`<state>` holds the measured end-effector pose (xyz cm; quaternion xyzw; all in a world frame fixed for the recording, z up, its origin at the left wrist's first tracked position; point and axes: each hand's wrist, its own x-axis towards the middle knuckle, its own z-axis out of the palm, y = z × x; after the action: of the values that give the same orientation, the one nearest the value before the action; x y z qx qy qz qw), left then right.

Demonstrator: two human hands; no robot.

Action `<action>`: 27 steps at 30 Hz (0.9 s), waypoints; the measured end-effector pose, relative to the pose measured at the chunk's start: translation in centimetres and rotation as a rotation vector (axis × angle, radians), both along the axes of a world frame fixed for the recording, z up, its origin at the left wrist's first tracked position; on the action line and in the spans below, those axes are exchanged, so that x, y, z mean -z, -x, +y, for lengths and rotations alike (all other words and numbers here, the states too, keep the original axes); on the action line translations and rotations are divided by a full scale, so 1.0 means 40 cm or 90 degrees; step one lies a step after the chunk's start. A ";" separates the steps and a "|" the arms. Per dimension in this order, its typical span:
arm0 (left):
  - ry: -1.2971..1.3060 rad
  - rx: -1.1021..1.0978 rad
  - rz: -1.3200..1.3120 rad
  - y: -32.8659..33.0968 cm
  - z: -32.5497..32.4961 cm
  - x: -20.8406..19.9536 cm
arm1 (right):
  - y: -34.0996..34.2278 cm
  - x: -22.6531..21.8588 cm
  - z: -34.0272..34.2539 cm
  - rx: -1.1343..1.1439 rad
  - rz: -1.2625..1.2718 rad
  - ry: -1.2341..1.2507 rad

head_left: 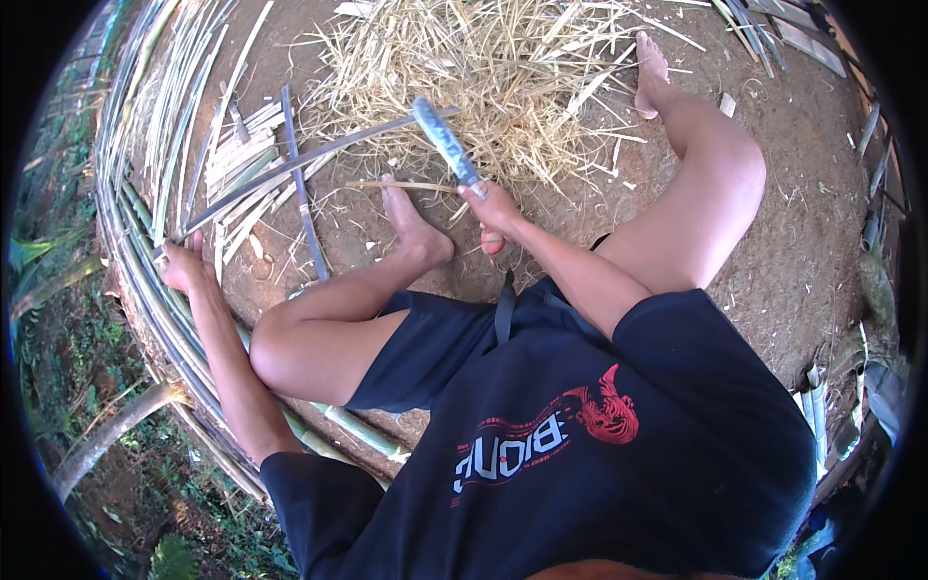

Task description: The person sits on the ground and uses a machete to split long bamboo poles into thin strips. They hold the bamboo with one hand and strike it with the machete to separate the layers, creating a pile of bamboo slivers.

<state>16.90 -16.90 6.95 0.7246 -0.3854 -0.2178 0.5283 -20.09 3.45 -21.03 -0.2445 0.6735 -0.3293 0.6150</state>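
My left hand point(184, 266), far out on the left, is closed on one end of a long dark bamboo strip point(319, 153). The strip slants up to the right, and its far end crosses by the blade of a broad knife point(443, 143). My right hand point(493, 211) grips that knife by its handle, with the blade pointing up and away to the left. The rounded handle end shows below the fist. A thin pale strip point(406, 184) reaches the right hand from the left; whether the fingers hold it is unclear.
A heap of straw-like shavings point(474, 87) lies ahead between my bare feet. Cut pale slats point(246, 155) and a dark strip point(304, 193) rest on the dirt floor. Long bamboo poles point(145, 280) curve along the left edge, with plants beyond. More split pieces lie far right.
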 end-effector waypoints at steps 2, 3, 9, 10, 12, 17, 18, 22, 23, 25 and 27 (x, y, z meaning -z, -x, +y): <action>0.004 0.010 -0.005 -0.002 -0.004 0.005 | 0.013 -0.005 -0.006 0.017 -0.046 -0.032; 0.005 0.015 -0.004 -0.003 -0.002 0.005 | 0.014 -0.005 -0.004 0.002 -0.049 -0.026; 0.022 0.044 -0.003 -0.004 -0.009 -0.004 | 0.011 0.008 -0.005 -0.017 0.011 -0.010; 0.024 0.054 -0.001 0.003 -0.017 -0.002 | 0.025 0.015 -0.010 0.024 -0.024 -0.062; 0.038 0.064 0.005 -0.006 -0.009 -0.003 | 0.026 -0.039 -0.017 -0.054 -0.043 -0.040; 0.126 0.170 0.064 -0.006 -0.028 -0.021 | -0.054 -0.112 -0.012 -0.182 0.058 0.318; 0.164 0.206 0.092 0.004 -0.013 -0.038 | -0.048 -0.171 -0.002 -0.185 0.086 0.331; 0.331 0.224 0.243 0.150 0.013 -0.139 | -0.010 -0.267 0.010 -0.117 0.131 0.357; 0.363 0.210 0.285 0.163 0.001 -0.140 | -0.005 -0.251 0.007 -0.079 0.125 0.355; 0.379 0.259 0.539 0.121 -0.007 -0.123 | 0.003 -0.211 -0.004 -0.024 0.111 0.312; 0.373 0.208 0.505 0.183 0.000 -0.134 | 0.032 -0.188 -0.015 -0.061 0.146 0.190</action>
<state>9.56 -16.92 12.33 0.3385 -0.3080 -0.4383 0.7736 -21.38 2.86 -13.50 -0.4009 0.6706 -0.3657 0.5058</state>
